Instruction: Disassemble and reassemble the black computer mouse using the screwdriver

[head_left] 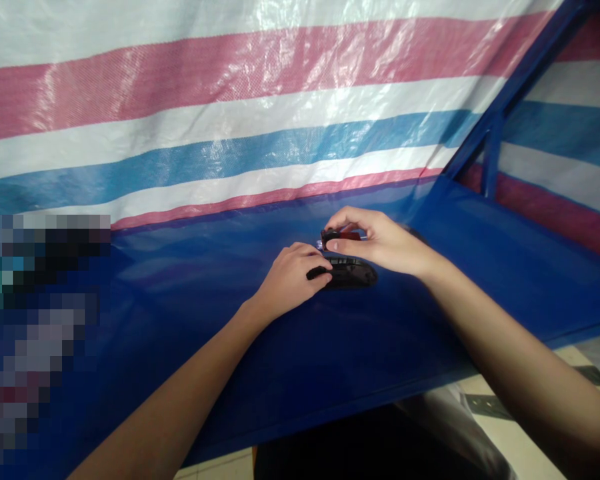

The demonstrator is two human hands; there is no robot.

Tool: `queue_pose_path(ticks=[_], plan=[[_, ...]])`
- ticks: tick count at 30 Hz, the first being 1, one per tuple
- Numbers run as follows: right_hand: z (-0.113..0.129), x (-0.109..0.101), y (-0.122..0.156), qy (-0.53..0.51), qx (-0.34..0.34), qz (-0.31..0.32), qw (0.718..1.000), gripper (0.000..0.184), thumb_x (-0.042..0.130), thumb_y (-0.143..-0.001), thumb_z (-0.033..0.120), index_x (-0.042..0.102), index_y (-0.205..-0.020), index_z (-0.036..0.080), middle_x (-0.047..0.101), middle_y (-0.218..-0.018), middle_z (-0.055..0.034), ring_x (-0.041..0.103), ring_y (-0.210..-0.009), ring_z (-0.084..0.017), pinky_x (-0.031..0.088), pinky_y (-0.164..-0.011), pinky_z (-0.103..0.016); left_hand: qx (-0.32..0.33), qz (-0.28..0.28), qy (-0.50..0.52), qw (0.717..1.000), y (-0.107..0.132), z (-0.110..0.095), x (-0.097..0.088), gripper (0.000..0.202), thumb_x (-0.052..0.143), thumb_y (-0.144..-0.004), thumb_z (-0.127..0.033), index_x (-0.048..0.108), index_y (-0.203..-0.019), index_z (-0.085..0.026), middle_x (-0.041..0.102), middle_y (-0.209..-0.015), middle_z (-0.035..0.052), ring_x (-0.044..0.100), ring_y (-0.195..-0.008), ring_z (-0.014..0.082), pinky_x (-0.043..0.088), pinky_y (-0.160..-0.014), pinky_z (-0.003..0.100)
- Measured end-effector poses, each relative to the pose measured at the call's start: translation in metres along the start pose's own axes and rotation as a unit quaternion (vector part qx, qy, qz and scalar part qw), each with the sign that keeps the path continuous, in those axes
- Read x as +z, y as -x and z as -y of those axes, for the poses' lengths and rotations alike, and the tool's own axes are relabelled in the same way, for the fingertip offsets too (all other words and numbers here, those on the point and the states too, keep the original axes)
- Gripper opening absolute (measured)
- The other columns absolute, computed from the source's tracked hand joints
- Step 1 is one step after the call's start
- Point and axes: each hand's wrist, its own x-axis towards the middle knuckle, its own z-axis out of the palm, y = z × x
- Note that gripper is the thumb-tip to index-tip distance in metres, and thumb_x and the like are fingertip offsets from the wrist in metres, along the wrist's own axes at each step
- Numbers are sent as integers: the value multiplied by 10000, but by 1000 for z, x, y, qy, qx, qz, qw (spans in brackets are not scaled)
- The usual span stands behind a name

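Observation:
A black oval object [353,273], like a small device shell, lies on the blue table [330,347] in the head view. My left hand [290,277] rests on the table with its fingers curled, pinching the object's left end. My right hand [375,240] hovers just above it, fingers closed on a small black and red part [341,235] held over the oval object. What the small part is cannot be made out.
A striped red, white and blue plastic sheet [230,120] hangs behind the table. A blue metal frame [510,100] rises at the right. A blurred patch [40,333] covers the left side. Tiled floor [525,440] shows below the table's front edge.

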Motion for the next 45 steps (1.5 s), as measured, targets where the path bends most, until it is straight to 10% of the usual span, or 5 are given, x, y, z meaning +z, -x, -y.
queue_pose_path(ticks=[15, 24, 45], plan=[[1, -2, 2, 42, 31, 92, 994, 264, 647, -784, 415, 642, -876, 167, 662, -739, -9, 603, -680, -145, 452, -588, -241, -85, 15, 96, 992, -2, -7, -8, 70, 677, -720, -245, 618, -733, -209, 651, -762, 17, 596, -779, 212, 434, -772, 346], [3, -2, 2, 130, -13, 107, 986, 238, 623, -805, 369, 653, -927, 167, 690, -836, -24, 621, -715, -151, 424, -632, -251, -80, -43, 180, 979, 0, 0, -8, 445, 625, -719, -145, 528, -1147, -221, 632, -1163, 51, 573, -1090, 209, 424, -954, 380], [9, 13, 3, 284, -51, 205, 935, 124, 575, -853, 310, 585, -861, 187, 630, -817, -33, 588, -732, -162, 359, -639, -246, -129, 17, 230, 964, -2, 6, -7, 366, 520, -681, -32, 566, -999, -208, 690, -948, 7, 650, -947, 163, 468, -912, 303]])
